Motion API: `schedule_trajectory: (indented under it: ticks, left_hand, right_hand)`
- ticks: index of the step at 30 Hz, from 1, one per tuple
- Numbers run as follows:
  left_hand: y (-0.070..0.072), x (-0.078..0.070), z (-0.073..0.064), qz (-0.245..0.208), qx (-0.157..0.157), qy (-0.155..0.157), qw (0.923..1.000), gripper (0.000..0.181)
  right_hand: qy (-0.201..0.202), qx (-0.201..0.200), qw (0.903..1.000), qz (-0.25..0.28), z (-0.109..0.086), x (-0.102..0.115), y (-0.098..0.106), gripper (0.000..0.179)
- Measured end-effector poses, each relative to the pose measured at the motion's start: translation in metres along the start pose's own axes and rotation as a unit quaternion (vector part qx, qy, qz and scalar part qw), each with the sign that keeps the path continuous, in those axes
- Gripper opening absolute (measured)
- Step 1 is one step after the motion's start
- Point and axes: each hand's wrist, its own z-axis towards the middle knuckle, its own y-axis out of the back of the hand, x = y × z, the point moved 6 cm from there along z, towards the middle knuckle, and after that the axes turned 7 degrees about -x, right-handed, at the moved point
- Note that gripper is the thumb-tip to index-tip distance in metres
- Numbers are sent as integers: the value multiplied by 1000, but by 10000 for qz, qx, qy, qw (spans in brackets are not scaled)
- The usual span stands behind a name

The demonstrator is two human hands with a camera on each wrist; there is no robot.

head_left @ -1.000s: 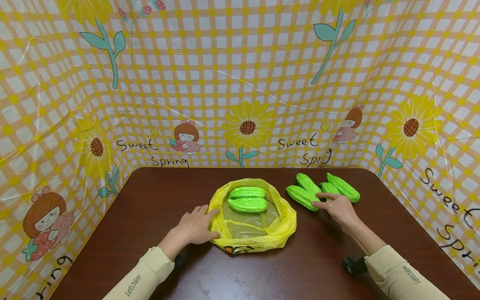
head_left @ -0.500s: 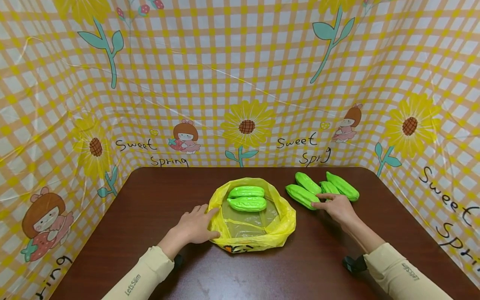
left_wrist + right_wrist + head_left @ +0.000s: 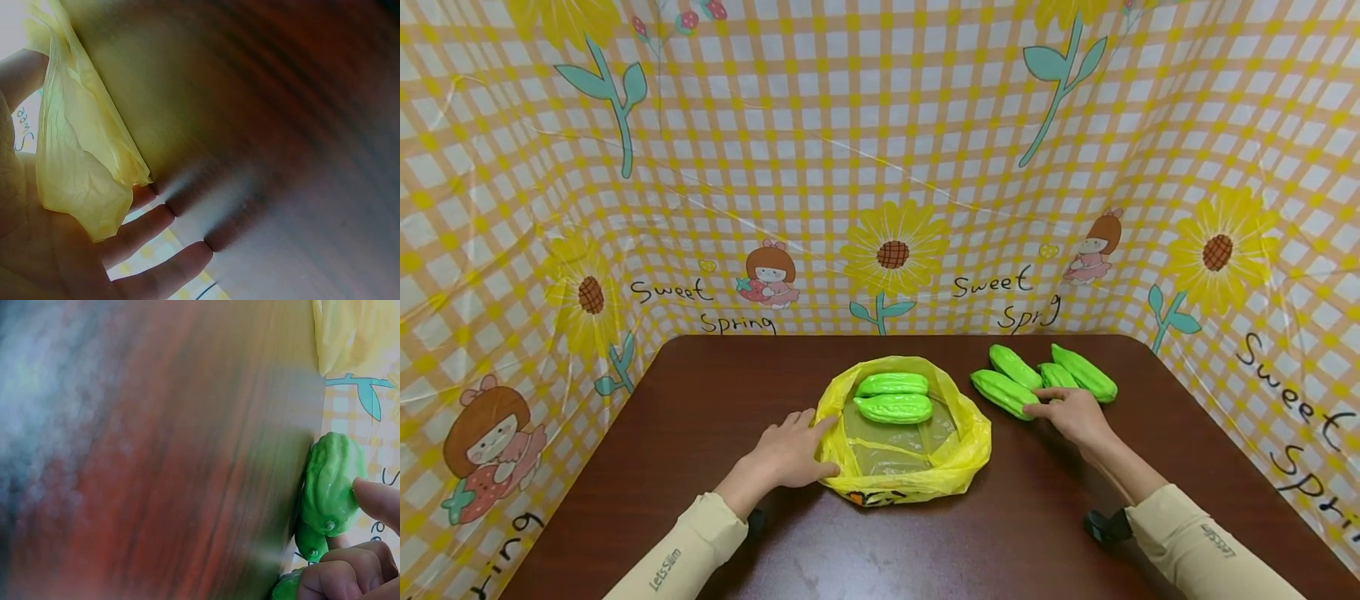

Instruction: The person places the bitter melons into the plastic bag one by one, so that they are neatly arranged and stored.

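Note:
A yellow plastic bag lies with its mouth open in the middle of the table. Inside it, two bright green bitter melons rest side by side at the far end. My left hand touches the bag's left rim with fingers spread; in the left wrist view the fingertips reach the tabletop and yellow film hangs across the palm. To the right of the bag, my right hand pinches the near end of a bitter melon between thumb and index finger, the other fingers curled, as the right wrist view shows.
More bitter melons lie around the right hand: one just behind the pinched one, one partly hidden by the hand, and one farther right. A checked, flower-printed cloth surrounds the dark brown table.

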Motion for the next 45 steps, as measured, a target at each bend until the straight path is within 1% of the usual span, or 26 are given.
schedule_trajectory:
  ticks: [6,10,14,17,21,32,36,43,45]
  left_hand:
    - [-1,0,0,-30,-7,-9,10000,78]
    - [-2,1,0,-53,-8,9,10000,78]
    - [-2,2,0,-35,-9,13,10000,78]
    - [-3,2,1,-9,-14,16,10000,78]
    - [-2,2,1,-4,-10,23,10000,78]
    - [-1,0,0,15,-70,-31,10000,78]
    - [-1,0,1,17,-69,-36,10000,78]
    - [-2,1,1,25,-79,-28,10000,78]
    - [-2,1,1,32,-70,-17,10000,78]
  right_hand:
    - [-35,70,9999,74,0,-1,0,63]
    - [2,42,10000,-2,0,-1,2,63]
    - [-57,39,9999,128,2,0,4,61]
    - [-158,123,9991,371,2,1,5,61]
    - [-123,177,9988,445,0,6,6,61]
    - [49,274,9990,355,-5,25,11,57]
    - [177,320,9988,317,-5,32,12,59]
    - [557,278,9980,89,-8,49,13,61]
    - [580,305,9978,90,-8,53,12,61]
